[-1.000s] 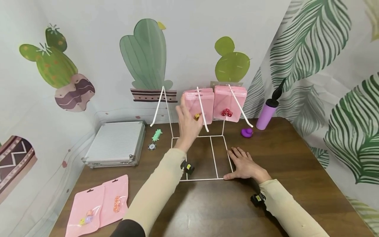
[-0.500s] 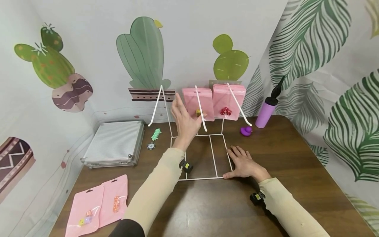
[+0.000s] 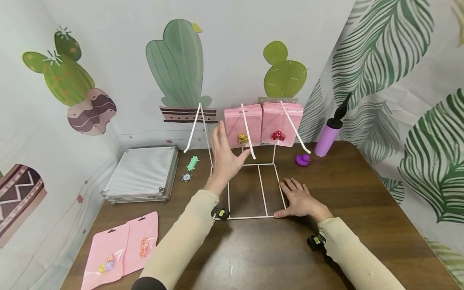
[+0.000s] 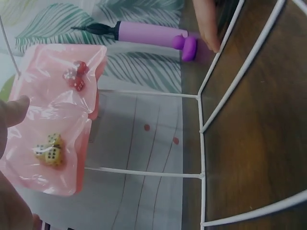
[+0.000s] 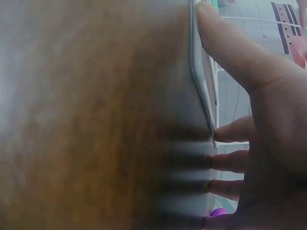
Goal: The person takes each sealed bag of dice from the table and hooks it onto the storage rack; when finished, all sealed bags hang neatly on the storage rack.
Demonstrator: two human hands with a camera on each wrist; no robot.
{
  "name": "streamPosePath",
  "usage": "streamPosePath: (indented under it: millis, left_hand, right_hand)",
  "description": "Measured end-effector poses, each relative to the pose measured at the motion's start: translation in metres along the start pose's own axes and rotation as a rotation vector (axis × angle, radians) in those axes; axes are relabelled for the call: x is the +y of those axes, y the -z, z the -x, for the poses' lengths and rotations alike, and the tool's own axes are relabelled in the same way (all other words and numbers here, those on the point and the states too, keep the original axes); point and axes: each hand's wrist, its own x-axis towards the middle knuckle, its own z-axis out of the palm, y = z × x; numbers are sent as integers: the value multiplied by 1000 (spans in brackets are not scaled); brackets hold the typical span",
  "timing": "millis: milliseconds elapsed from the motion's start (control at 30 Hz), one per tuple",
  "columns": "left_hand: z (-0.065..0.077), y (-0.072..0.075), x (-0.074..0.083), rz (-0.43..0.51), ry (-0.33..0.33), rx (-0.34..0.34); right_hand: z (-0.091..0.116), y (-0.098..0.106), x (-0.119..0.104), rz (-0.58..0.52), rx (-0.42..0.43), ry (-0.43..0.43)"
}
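A white wire display rack [image 3: 266, 191] stands on the table with three long prongs. From its middle prong hang pink bags with yellow dice [image 3: 235, 123]; from the right prong, pink bags with red dice [image 3: 272, 121]. The left prong [image 3: 193, 129] carries nothing. My left hand [image 3: 225, 159] is raised in front of the middle bags, fingers extended and thumb apart, holding nothing. In the left wrist view its thumb [image 4: 17, 110] overlaps the bags. My right hand [image 3: 299, 199] rests spread at the rack base's right front corner, its thumb [image 5: 225, 33] on the wire.
Two pink bags [image 3: 106, 255] with dice lie at the table's front left. Behind them sits a silver case [image 3: 143, 171], with a green toy [image 3: 193, 162] and a poker chip [image 3: 186, 177] beside it. A purple duck [image 3: 303, 160] and a purple pump [image 3: 325, 139] stand back right.
My left hand has let go of the middle bags and drawn back a little to the left and down; they hang free on the prong. My right hand stays put.
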Motion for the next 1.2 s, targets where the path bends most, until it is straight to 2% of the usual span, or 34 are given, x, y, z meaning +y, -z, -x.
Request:
streamPosePath:
  millis: [167, 367, 600, 1100, 1200]
  left_hand:
    - [15, 13, 1, -29, 6, -86]
    - [28, 32, 8, -12, 8, -167]
    - [44, 61, 13, -27, 63, -255]
    - [83, 117, 13, -74, 124, -322]
    - [90, 128, 12, -85, 108, -323]
  right_hand:
    - [0, 1, 0, -2, 1, -1]
    - [1, 1, -1, -14, 2, -2]
    - [2, 2, -2, -16, -2, -8]
    - [2, 2, -2, -11, 2, -7]
    - [2, 1, -1, -15, 5, -3]
